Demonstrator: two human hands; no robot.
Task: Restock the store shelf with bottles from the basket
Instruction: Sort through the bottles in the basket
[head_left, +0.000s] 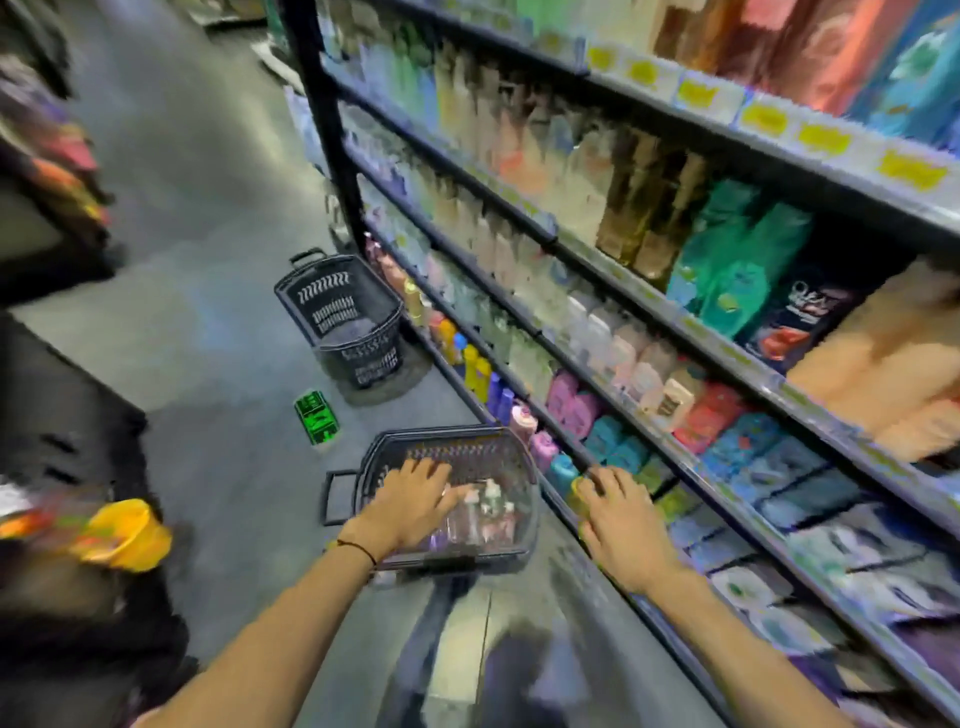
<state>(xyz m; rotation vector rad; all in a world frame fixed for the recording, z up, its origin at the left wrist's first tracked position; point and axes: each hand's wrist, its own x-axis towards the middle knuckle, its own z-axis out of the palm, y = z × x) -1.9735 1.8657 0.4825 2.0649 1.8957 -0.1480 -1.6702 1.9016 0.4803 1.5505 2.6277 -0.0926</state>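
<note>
Left hand (410, 499) spreads open fingers over the bottles (483, 512) in the basket (519, 457) on the floor. Right hand (623, 519) sits beside the low store shelf (727, 345); blur hides its grip.

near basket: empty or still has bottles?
Not empty. Several bottles show inside the near basket, beneath the left hand.

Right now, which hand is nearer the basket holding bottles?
Left. The left hand is over the basket; the right hand is beside it, by the shelf.
</note>
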